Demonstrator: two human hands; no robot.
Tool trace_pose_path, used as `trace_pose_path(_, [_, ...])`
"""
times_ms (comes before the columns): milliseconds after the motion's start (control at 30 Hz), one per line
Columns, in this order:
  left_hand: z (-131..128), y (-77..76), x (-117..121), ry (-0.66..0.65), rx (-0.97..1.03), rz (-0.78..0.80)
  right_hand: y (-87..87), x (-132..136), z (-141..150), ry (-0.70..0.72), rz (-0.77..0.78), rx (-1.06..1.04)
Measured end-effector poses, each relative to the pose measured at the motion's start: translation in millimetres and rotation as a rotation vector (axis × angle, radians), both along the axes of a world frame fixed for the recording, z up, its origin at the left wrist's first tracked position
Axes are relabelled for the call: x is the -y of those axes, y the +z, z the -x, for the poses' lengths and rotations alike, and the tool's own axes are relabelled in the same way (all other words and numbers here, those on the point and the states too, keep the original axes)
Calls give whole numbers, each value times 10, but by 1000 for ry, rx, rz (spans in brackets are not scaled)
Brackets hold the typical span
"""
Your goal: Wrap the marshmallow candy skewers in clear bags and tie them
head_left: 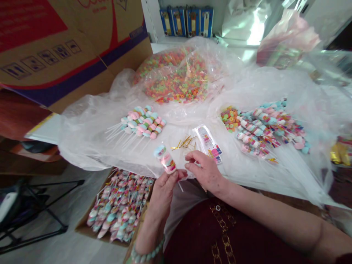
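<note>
My left hand (165,187) is closed around the bottom of a marshmallow skewer (167,161), its pink, white and blue pieces upright inside a clear wrapper. The white stick pokes out below my fingers. Just to the right is my right hand (205,170), loosely curled, with a gap between thumb and forefinger and nothing visible between them. Gold twist ties (185,142) lie scattered beyond the hands. Printed clear wrappers (207,141) are stacked beside them, partly behind my right hand. Unwrapped marshmallow skewers (144,121) form a pile at the left.
Wrapped skewers (264,128) are heaped at the right beside loose candy rings (230,118). A big clear bag of candy rings (178,79) sits at the back. A large cardboard box (82,47) stands back left. Below the table edge, another box (82,229) holds many wrapped skewers.
</note>
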State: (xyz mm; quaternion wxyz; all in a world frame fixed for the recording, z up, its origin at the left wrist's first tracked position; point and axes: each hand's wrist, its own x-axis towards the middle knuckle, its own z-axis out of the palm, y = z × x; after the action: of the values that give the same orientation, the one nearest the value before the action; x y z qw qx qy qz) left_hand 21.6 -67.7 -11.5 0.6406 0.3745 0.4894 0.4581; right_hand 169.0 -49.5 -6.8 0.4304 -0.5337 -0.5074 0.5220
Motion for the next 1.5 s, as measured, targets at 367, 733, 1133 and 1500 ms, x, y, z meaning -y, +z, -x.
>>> trace_pose_path(367, [-117,-178,-42,316,-128,43,-47,-249,-68,-73,-38,-68])
trace_pose_path(733, [-41,-83,-106,316,124,253,-319,-327,-341,209,-507,1135])
trace_pose_path(1133, [-333,96,-260,97,102,210,56,-184,-188,87,-544,838])
trace_pose_path(1500, [-359,-83,-237,210,19,161,-152,-95,-161,143,-535,669])
